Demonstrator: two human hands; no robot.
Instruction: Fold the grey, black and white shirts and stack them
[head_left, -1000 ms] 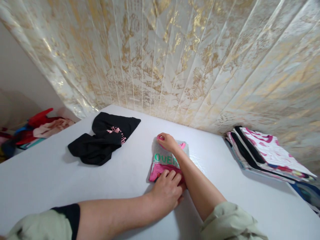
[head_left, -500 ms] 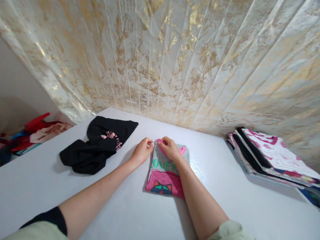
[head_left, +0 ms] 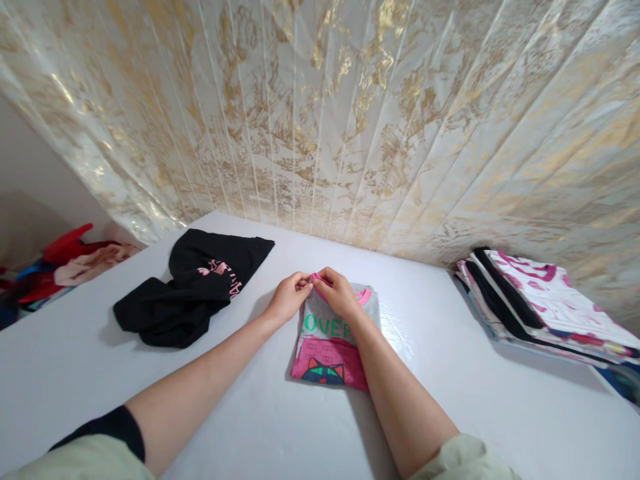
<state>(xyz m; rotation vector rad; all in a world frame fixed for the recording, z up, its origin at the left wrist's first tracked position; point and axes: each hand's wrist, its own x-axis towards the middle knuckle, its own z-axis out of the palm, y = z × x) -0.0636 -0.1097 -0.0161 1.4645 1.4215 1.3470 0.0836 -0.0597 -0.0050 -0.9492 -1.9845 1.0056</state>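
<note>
A folded grey and pink shirt (head_left: 327,353) with green letters and a cat print lies flat before me. My left hand (head_left: 290,295) pinches the shirt's upper left corner at the pink neckline. Right beside it, my right hand (head_left: 336,291) has thumb and fingers closed on the same pink edge, and the two hands' fingertips nearly touch. My right hand and forearm cover part of the neckline and lettering.
A crumpled black garment (head_left: 195,287) with pink print lies left on the white table (head_left: 240,413). At the right edge stands a stack of folded clothes (head_left: 545,307). Beyond the left edge is a pile of red and peach clothes (head_left: 75,260). A gold-patterned curtain (head_left: 320,120) hangs behind.
My left hand has moved slightly right and closed on the shirt's corner. The fingertips of both hands are nearer each other. The view has shifted slightly.
</note>
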